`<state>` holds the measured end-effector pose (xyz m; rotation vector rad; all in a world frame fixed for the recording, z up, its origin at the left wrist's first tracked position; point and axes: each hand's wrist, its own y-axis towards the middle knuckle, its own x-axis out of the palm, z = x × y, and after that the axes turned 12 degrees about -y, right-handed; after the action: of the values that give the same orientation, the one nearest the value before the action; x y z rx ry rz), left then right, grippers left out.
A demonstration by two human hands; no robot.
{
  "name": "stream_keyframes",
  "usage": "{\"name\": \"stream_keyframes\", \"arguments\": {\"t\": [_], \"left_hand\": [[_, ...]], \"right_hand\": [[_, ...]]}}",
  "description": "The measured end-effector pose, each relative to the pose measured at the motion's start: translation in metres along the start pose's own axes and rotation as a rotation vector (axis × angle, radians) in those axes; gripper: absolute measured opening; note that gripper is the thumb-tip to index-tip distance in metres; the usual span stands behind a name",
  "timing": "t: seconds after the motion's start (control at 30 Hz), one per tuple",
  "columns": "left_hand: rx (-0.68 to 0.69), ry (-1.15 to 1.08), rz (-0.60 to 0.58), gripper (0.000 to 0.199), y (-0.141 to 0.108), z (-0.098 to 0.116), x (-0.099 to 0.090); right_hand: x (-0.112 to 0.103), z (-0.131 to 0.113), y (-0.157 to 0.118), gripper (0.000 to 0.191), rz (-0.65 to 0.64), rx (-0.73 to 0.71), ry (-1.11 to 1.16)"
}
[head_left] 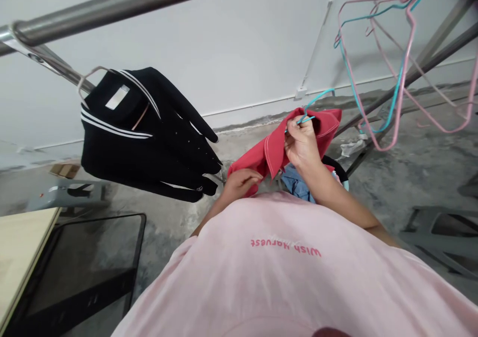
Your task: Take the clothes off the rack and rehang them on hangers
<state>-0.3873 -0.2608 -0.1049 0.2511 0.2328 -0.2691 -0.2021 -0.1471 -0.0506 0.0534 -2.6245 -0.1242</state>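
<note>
The right grip is closed on a blue hanger just below its hook, while the left grip pinches the edge of a red garment, which is bunched in front of the pink shirt. If the left grip loosens, the red garment could slip onto the blue cloth beneath, as the hanger may not yet carry its weight. A hard pull on the hanger could twist the neckline or catch a seam. A wide swing leftward could knock the black garment hanging there.

Most of the hanger is hidden by red fabric and fingers, so how far it reaches inside is unclear. The left fingertips are tucked from sight. Whatever holds the blue cloth is mostly covered.
</note>
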Motion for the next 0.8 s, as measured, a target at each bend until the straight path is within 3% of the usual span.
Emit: {"name": "stream_keyframes", "arguments": {"t": [0.07,0.13,0.17,0.23,0.3,0.37,0.5,0.6,0.7,0.8], "left_hand": [[0.112,0.122,0.265,0.026,-0.005,0.014,-0.012],[0.123,0.283,0.401,0.024,-0.005,0.023,-0.020],[0.075,0.327,0.374,0.027,-0.003,0.025,-0.021],[-0.066,0.276,0.206,0.033,0.001,0.024,-0.019],[-0.192,0.019,0.065,0.032,0.004,0.018,-0.013],[-0.287,-0.337,0.078,0.035,0.003,0.012,-0.010],[-0.388,-0.822,0.482,0.051,-0.003,0.013,-0.029],[-0.306,-0.871,0.727,0.055,-0.007,0.025,-0.058],[-0.145,-0.766,0.801,0.054,-0.014,0.043,-0.077],[-0.039,-0.647,0.823,0.054,-0.022,0.062,-0.080]], "right_hand": [[-0.001,0.004,-0.001,0.047,0.035,0.074,0.005],[0.003,0.009,-0.005,0.051,0.036,0.161,0.008],[0.005,0.011,-0.008,0.052,0.018,0.194,0.008],[0.012,0.012,-0.013,0.055,-0.045,0.234,0.002],[0.018,0.010,-0.017,0.056,-0.129,0.262,-0.030],[0.020,0.009,-0.017,0.054,-0.230,0.301,-0.076],[0.009,0.012,-0.020,0.049,-0.337,0.319,-0.187],[-0.011,0.023,-0.030,0.040,-0.368,0.346,-0.269],[-0.036,0.036,-0.043,0.040,-0.416,0.517,-0.319],[-0.060,0.047,-0.054,0.046,-0.358,0.635,-0.356]]}}
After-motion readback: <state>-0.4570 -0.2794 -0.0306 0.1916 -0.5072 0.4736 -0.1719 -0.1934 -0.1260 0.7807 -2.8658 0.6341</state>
